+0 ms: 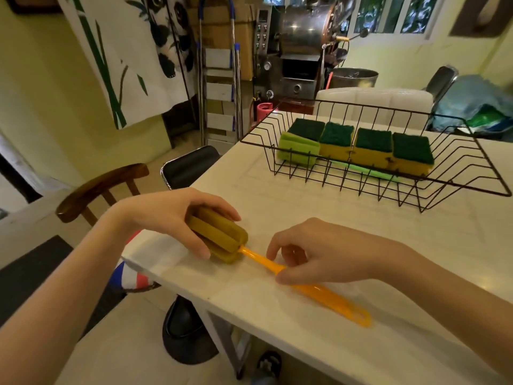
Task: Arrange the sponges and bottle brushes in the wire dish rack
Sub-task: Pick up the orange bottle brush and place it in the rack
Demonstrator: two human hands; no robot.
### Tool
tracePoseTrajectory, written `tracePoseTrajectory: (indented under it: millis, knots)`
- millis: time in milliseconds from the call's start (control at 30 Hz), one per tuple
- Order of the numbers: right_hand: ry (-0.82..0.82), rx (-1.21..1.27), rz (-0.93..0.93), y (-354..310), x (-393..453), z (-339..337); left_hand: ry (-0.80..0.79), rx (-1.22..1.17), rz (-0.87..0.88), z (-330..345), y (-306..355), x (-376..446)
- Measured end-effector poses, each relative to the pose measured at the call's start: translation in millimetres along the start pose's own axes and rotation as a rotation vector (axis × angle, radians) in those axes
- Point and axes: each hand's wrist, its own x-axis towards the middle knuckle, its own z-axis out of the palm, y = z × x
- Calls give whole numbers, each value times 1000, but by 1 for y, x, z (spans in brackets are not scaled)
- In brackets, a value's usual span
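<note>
An orange bottle brush [327,295] with an olive sponge head [222,240] lies on the white table near its left corner. My left hand [177,215] is wrapped over the sponge head. My right hand [319,251] pinches the orange handle near its middle. The black wire dish rack [455,187] stands further back on the table. Inside it, several sponges stand in a row: a light green one [298,148] at the left and three yellow ones with dark green tops [372,148]. A green brush handle [372,172] lies in the rack in front of the sponges.
The white table [305,198] ends at its edge right by my left hand. A wooden chair [102,187] and a black stool [188,165] stand left of the table. A white chair back [374,104] sits behind the rack.
</note>
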Motion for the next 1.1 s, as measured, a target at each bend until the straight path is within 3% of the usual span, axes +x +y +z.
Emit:
tracePoseTrajectory:
  millis: [267, 467, 767, 867, 1000, 1100]
  knots:
    - [36, 20, 28, 7, -6, -14, 55, 11, 39, -6, 14, 16]
    - [187, 146, 58, 18, -26, -53, 311, -74, 203, -26, 47, 33]
    - [461, 434, 56, 47, -57, -90, 610, -543, 576, -50, 117, 97]
    - [606, 596, 53, 56, -64, -100, 556, -698, 627, -52, 145, 120]
    - [909, 831, 48, 67, -70, -110, 396, -750, 464, -48, 174, 148]
    - [1129, 1001, 9, 74, -70, -113, 130, -444, 394, -38, 177, 159]
